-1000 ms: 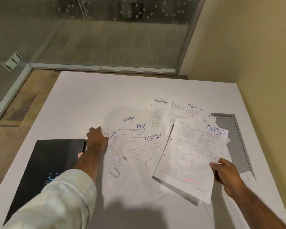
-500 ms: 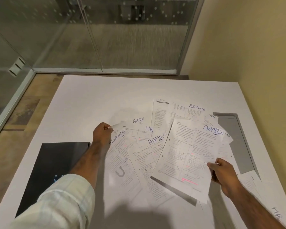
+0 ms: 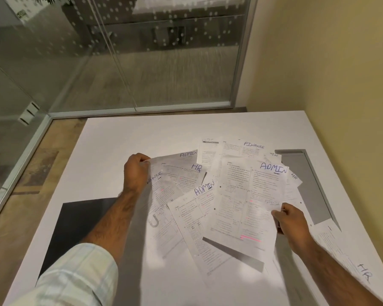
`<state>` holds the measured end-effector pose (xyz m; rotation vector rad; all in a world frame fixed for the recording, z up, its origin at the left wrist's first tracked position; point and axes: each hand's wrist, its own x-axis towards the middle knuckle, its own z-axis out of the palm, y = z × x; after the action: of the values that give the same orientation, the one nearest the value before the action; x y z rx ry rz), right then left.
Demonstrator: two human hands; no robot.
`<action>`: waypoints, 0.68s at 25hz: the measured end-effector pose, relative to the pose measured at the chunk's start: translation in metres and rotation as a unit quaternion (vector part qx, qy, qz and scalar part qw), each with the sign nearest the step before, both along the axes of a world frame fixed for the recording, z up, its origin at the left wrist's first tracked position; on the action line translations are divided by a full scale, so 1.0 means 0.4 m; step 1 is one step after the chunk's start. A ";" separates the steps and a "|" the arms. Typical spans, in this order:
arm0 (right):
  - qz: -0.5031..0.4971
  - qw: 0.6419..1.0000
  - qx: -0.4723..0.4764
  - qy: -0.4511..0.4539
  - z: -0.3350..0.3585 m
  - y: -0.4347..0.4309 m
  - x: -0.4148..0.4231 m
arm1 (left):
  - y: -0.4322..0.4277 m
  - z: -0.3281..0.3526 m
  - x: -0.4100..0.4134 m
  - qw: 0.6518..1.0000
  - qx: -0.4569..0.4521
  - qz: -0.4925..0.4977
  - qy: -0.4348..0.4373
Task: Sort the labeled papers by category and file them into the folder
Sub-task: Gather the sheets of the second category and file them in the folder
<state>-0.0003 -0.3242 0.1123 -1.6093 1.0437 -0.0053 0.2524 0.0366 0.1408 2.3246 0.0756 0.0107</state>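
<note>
the left hand (image 3: 136, 171) has its fingers curled together, pinching the left corner of a sheet marked admin (image 3: 181, 156), whose corner is lifted off the spread. the right hand (image 3: 291, 221) is clamped, thumb on top, on the lower right edge of another sheet marked admin (image 3: 248, 195), holding it raised above the pile so that it casts a dark shadow below its near edge.

between the two hands lies a fan of overlapping papers: one marked hr (image 3: 186, 175) just under the left-held sheet, one with its label partly hidden behind the left hand, reading "nance" (image 3: 161, 191), and a third admin sheet (image 3: 195, 213) in the middle. farther back, a page marked finance (image 3: 245, 149) lies flat. near the right forearm, another hr sheet (image 3: 349, 259) lies apart from the rest.

the black folder (image 3: 80, 219) lies closed on the white table (image 3: 119, 138), left of the papers, partly under the left forearm with its pale checked sleeve (image 3: 80, 277). a grey recess (image 3: 307, 184) sits in the table's right side.
</note>
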 end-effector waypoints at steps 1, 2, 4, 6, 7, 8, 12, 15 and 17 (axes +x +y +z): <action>0.004 1.000 -0.011 -0.005 0.004 -0.004 -0.004 | -0.005 0.013 0.002 1.000 0.000 -0.004 -0.014; 0.007 1.000 -0.020 -0.005 0.006 -0.006 -0.007 | -0.011 0.030 -0.001 1.000 0.002 -0.012 -0.028; 0.009 1.000 -0.026 -0.012 0.008 -0.010 -0.011 | -0.022 0.062 -0.007 0.999 -0.003 -0.028 -0.047; 0.007 0.999 -0.025 -0.018 0.006 -0.011 -0.014 | -0.029 0.088 -0.006 0.997 -0.006 -0.037 -0.072; 0.007 0.999 -0.026 -0.020 0.000 -0.013 -0.015 | -0.031 0.106 -0.004 0.996 -0.006 -0.039 -0.084; 0.007 0.999 -0.028 -0.024 -0.005 -0.015 -0.017 | -0.032 0.126 0.001 0.995 -0.005 -0.041 -0.096; 0.003 0.999 -0.024 -0.045 -0.011 -0.026 -0.020 | -0.050 0.257 0.009 0.975 0.011 -0.072 -0.209; 0.005 0.998 -0.020 -0.055 0.001 -0.036 -0.008 | -0.076 0.398 -0.004 0.950 -0.042 -0.112 -0.289; 0.002 0.998 -0.019 -0.063 0.007 -0.043 0.000 | -0.096 0.479 -0.017 0.942 -0.087 -0.116 -0.303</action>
<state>-0.0002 -0.3415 0.1150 -1.6244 0.9490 -0.1233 0.2457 -0.0020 0.3325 2.0450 -0.4870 0.5750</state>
